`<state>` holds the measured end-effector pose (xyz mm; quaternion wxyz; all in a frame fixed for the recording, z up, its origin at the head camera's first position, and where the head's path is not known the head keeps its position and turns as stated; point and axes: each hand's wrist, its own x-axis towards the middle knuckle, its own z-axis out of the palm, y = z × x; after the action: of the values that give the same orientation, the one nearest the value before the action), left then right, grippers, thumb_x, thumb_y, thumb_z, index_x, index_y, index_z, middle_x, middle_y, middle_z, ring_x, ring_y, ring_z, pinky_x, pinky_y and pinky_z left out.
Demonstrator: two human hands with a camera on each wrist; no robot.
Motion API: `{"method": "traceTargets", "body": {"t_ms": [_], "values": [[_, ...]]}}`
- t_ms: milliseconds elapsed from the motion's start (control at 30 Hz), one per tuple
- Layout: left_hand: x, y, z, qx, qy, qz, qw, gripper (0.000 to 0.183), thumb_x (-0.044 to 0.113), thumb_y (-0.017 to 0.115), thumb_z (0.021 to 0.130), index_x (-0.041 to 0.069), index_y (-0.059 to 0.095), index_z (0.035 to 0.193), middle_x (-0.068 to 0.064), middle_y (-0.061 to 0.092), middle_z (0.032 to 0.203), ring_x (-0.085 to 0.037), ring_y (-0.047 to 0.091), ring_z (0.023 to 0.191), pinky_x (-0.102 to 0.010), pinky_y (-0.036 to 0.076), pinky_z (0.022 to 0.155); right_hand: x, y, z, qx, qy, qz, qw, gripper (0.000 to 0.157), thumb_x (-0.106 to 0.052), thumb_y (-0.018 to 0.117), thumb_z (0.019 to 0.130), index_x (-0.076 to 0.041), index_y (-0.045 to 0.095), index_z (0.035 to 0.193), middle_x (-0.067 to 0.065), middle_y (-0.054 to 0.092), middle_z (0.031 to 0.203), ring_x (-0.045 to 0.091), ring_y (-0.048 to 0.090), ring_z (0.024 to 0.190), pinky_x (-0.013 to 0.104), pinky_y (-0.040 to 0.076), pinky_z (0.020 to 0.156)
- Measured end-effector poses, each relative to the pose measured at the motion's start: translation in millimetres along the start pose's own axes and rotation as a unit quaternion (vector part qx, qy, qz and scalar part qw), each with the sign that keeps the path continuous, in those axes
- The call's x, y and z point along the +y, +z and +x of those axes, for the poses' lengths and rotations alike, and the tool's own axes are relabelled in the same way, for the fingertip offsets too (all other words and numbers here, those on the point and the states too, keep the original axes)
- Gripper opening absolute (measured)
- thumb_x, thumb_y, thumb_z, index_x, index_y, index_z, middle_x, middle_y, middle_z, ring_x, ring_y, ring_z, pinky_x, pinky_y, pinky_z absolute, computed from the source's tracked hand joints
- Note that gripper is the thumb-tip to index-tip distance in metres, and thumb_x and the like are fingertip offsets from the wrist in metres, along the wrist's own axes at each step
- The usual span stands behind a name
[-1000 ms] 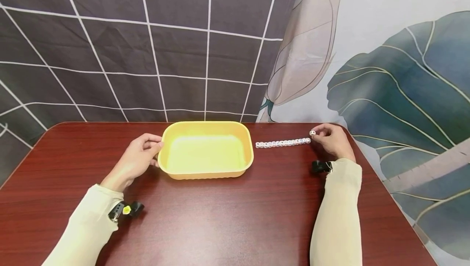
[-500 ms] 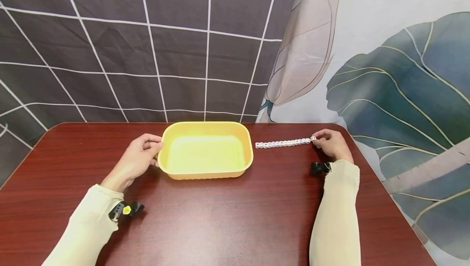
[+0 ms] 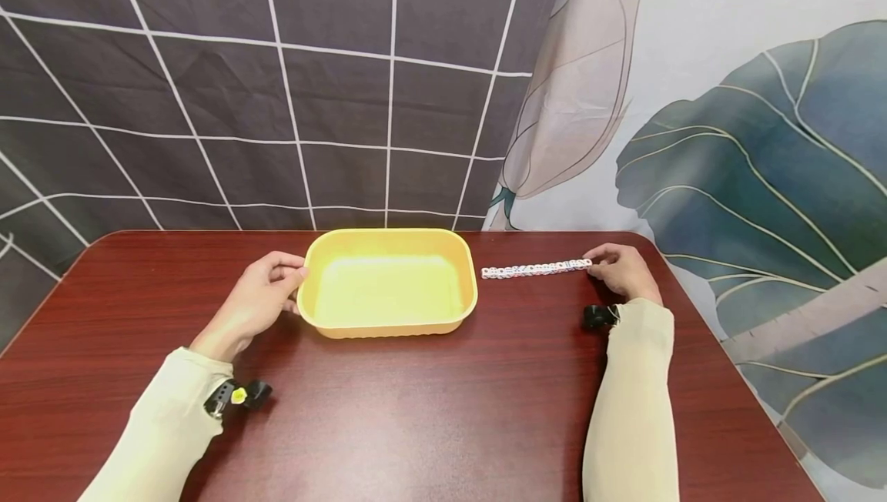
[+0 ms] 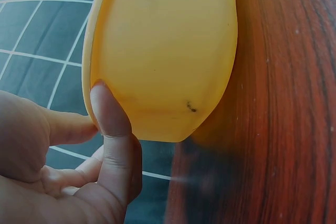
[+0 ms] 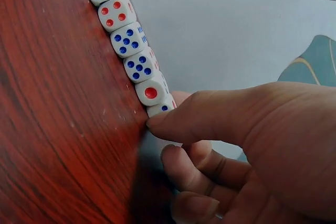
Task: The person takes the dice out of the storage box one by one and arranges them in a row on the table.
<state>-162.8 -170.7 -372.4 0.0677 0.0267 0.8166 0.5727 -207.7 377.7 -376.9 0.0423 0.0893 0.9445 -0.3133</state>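
A yellow plastic basin (image 3: 388,329) sits on the table, and nothing lies inside it. My left hand (image 3: 258,298) pinches the basin's left rim; in the left wrist view the thumb (image 4: 110,109) presses on its wall. To the basin's right runs a straight row of white dice (image 3: 533,269) with red and blue pips, set face to face. At the row's right end my right hand (image 3: 627,271) pinches the last die (image 5: 163,109) against its neighbour. Thumb and fingers cover most of that die in the right wrist view.
The dark red wooden table (image 3: 416,409) extends in front of the basin. Behind it hangs a dark grid-patterned cloth (image 3: 333,102). A leaf-patterned curtain (image 3: 728,140) borders the table on the right, near my right hand.
My right hand has lowered a die and moved it left until it touches the end of the row. The left hand and the basin have stayed in place.
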Motion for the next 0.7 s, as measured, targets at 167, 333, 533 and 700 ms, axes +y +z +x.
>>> {"method": "traceTargets", "body": {"t_ms": [167, 333, 533, 700], "values": [[-0.3, 0.1, 0.5, 0.000, 0.000, 0.001, 1.0000, 0.036, 0.010, 0.052, 0.106, -0.013, 0.046, 0.133, -0.024, 0.062, 0.106, -0.007, 0.062, 0.066, -0.025, 0.060, 0.063, 0, -1.2, -1, -0.007, -0.008, 0.003, 1.000, 0.035, -0.009, 0.066, 0.096, 0.001, 0.064, 0.129, 0.009, 0.059, 0.087, 0.022, 0.051, 0.077, 0.029, 0.045, 0.065], [0.1, -1.6, 1.0, -0.006, -0.001, 0.006, 1.0000, 0.039, 0.014, 0.052, 0.107, -0.013, 0.046, 0.134, -0.022, 0.063, 0.107, -0.007, 0.062, 0.067, -0.025, 0.060, 0.064, -7, -5.9, -7, -0.009, -0.012, 0.002, 1.000, 0.038, -0.008, 0.064, 0.095, 0.001, 0.061, 0.132, 0.011, 0.060, 0.091, 0.022, 0.051, 0.077, 0.029, 0.045, 0.064], [4.7, -5.9, -1.3, 0.007, 0.006, 0.049, 0.9987, 0.044, 0.024, 0.043, 0.110, -0.011, 0.045, 0.137, -0.025, 0.063, 0.110, -0.015, 0.067, 0.082, -0.027, 0.062, 0.073, -31, -14.3, -16, 0.039, -0.060, -0.037, 0.997, 0.034, -0.016, 0.059, 0.100, -0.003, 0.063, 0.131, 0.015, 0.061, 0.097, 0.026, 0.053, 0.084, 0.033, 0.042, 0.072], [12.9, -8.9, -6.1, 0.060, 0.042, 0.179, 0.9811, 0.050, 0.031, 0.035, 0.111, -0.008, 0.046, 0.141, -0.032, 0.055, 0.131, -0.041, 0.062, 0.114, -0.052, 0.052, 0.100, -62, -17.2, -25, 0.066, -0.127, -0.030, 0.989, 0.039, -0.028, 0.061, 0.102, -0.004, 0.062, 0.131, 0.019, 0.065, 0.106, 0.033, 0.061, 0.096, 0.043, 0.050, 0.083]]}}
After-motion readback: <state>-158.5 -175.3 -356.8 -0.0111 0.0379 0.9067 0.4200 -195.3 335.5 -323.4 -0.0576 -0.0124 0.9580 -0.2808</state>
